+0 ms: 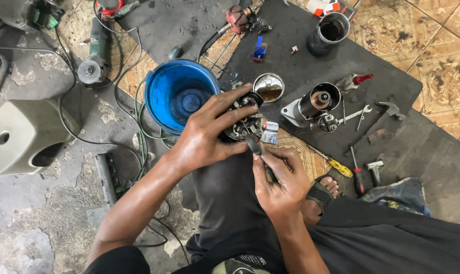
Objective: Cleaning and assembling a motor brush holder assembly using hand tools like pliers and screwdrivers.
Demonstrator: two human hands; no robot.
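Observation:
My left hand [207, 133] grips a round, dark, greasy motor part [242, 124] with metal tabs and wires, held over my knee. My right hand [279, 180] is closed around a thin dark tool [255, 147] whose tip touches the lower edge of that part. Both hands are oily. Just beyond the part stands a blue bucket [159, 91]. A small metal bowl [269, 87] of brown liquid sits beside it.
A starter motor housing [313, 104] lies on a dark mat [301, 56] with a hammer [390, 109], wrenches [356, 114], screwdrivers [336, 166] and a black canister [329, 33]. At left are an angle grinder [94, 58], cables and a pale plastic stool [24, 134].

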